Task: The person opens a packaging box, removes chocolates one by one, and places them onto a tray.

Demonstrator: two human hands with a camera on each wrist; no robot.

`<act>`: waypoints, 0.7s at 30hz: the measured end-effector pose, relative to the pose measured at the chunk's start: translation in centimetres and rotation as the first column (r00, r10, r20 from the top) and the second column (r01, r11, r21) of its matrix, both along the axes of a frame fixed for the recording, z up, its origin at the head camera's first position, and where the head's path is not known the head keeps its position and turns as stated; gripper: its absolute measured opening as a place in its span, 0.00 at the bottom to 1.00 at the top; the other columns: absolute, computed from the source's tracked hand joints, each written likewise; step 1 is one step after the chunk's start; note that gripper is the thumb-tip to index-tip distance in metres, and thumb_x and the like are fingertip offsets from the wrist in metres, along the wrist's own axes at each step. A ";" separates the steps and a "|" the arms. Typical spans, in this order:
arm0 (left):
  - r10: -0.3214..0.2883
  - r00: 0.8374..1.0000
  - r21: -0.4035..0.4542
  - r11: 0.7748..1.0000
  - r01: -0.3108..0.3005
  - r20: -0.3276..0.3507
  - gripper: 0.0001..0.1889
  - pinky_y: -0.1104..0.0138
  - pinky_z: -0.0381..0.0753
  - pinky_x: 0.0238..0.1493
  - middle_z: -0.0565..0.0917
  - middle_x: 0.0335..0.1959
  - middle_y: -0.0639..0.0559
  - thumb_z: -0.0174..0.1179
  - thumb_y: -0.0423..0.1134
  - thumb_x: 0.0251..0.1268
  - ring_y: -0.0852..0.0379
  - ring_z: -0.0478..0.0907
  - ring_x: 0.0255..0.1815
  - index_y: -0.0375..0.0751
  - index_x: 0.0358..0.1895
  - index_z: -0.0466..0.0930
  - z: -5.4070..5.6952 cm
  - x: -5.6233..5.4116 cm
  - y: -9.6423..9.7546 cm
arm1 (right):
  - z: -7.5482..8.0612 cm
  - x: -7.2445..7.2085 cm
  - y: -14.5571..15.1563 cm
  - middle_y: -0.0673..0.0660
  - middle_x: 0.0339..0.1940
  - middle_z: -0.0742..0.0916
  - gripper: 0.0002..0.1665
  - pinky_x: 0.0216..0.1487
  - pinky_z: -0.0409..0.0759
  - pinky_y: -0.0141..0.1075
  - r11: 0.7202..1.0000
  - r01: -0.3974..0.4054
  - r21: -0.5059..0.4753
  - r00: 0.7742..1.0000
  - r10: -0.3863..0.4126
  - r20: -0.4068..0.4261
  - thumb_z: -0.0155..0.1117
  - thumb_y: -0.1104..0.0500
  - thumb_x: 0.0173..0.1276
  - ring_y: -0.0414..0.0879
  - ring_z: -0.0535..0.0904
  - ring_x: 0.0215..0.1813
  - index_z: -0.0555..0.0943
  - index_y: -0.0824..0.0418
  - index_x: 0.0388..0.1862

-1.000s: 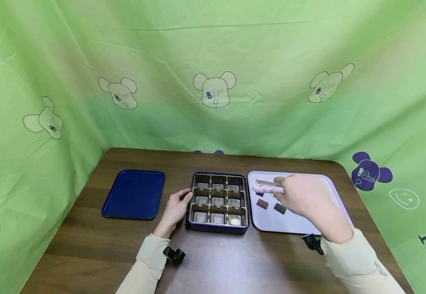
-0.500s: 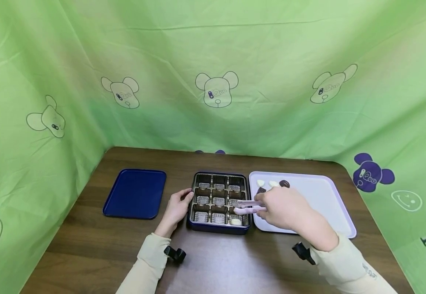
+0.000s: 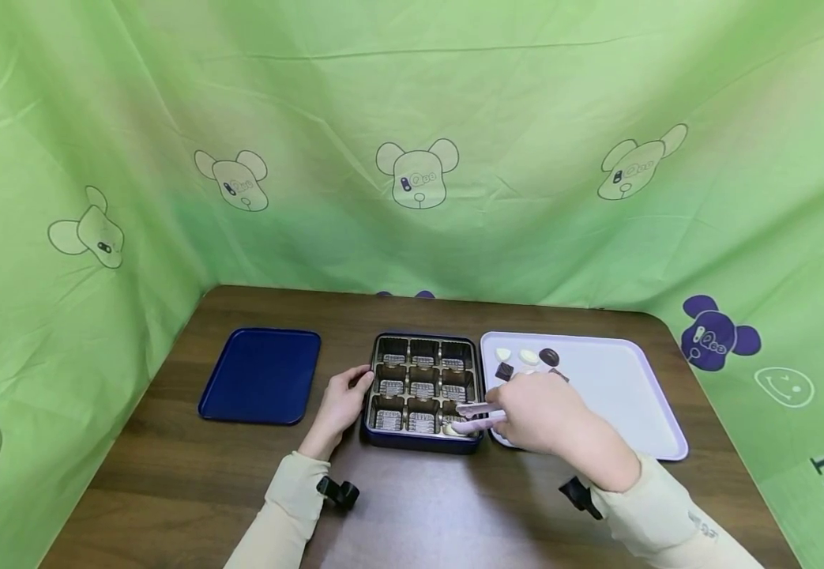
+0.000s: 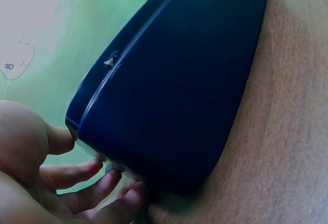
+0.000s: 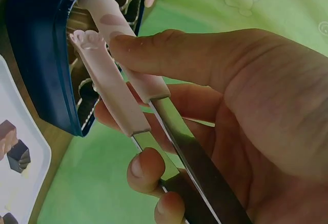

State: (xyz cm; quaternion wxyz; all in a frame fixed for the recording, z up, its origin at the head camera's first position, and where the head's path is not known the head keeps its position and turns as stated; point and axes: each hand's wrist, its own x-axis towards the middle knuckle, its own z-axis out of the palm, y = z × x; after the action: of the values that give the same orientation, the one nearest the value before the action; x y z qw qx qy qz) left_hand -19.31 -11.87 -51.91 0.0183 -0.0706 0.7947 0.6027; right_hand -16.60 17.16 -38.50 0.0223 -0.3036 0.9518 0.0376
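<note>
A dark blue tin [image 3: 422,442] with a gold-toned insert of several square compartments sits mid-table. My left hand [image 3: 339,407] holds its left side, thumb at the rim and bent fingers against the wall, as the left wrist view shows. My right hand [image 3: 539,411] grips pink paw-tipped tongs [image 3: 479,420]. Their tips are apart and reach into the front right compartment, by a white chocolate [image 3: 449,431] that they partly cover. In the right wrist view the metal arms of the tongs [image 5: 189,157] pass between thumb and fingers. Whether anything lies between the tips, I cannot tell.
A pale lilac tray [image 3: 625,395] stands right of the tin, with white chocolates [image 3: 528,357] and dark chocolates [image 3: 549,357] at its left end; my right hand hides part of it. A blue lid [image 3: 261,375] lies at the left. Green curtain surrounds the table's back and sides.
My right hand has carried the tongs left from the tray to the tin, then lowered them toward the front right compartment. The left hand stays at the tin's side.
</note>
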 end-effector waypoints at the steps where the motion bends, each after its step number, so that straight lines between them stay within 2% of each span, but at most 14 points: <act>1: 0.001 1.000 0.001 1.000 -0.001 0.000 0.19 0.50 0.71 0.67 0.80 0.61 0.35 0.56 0.38 0.77 0.42 0.73 0.66 0.29 0.63 0.78 0.0 0.0 0.0 | 0.0 0.0 -0.1 0.48 0.18 0.79 0.05 0.17 0.73 0.47 1.000 0.003 0.003 1.000 -0.003 0.008 0.73 0.52 0.54 0.46 0.74 0.19 0.84 0.47 0.29; 7: 0.001 1.000 0.007 1.000 -0.001 0.004 0.19 0.50 0.71 0.67 0.80 0.61 0.35 0.56 0.38 0.77 0.42 0.73 0.66 0.29 0.63 0.78 0.0 0.0 0.0 | -0.1 0.2 -0.5 0.48 0.18 0.79 0.06 0.18 0.74 0.48 1.000 0.024 0.019 1.000 -0.024 0.020 0.73 0.53 0.54 0.47 0.76 0.21 0.83 0.49 0.26; 15: -0.001 1.000 0.015 1.000 0.001 0.015 0.20 0.51 0.71 0.66 0.80 0.62 0.36 0.55 0.38 0.77 0.43 0.73 0.66 0.30 0.64 0.78 0.0 0.0 -0.1 | -0.4 0.5 -1.0 0.49 0.15 0.78 0.15 0.16 0.74 0.49 0.999 -0.013 0.048 0.997 0.016 -0.069 0.72 0.55 0.52 0.49 0.76 0.19 0.74 0.50 0.16; 21: -0.007 1.000 0.019 1.000 0.007 0.022 0.20 0.58 0.80 0.51 0.81 0.59 0.36 0.55 0.38 0.78 0.48 0.78 0.54 0.30 0.64 0.77 -0.2 0.0 0.0 | -0.3 0.7 -1.8 0.51 0.15 0.78 0.16 0.17 0.74 0.49 0.995 -0.010 0.095 0.996 0.018 -0.083 0.72 0.56 0.51 0.49 0.75 0.18 0.72 0.52 0.14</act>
State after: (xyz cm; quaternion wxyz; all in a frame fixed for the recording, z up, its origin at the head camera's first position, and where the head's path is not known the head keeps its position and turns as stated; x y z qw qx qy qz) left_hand -19.36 -11.91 -52.11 0.0298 -0.0741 0.7888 0.6094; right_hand -15.93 15.35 -38.82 -0.0038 -0.3072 0.9469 0.0953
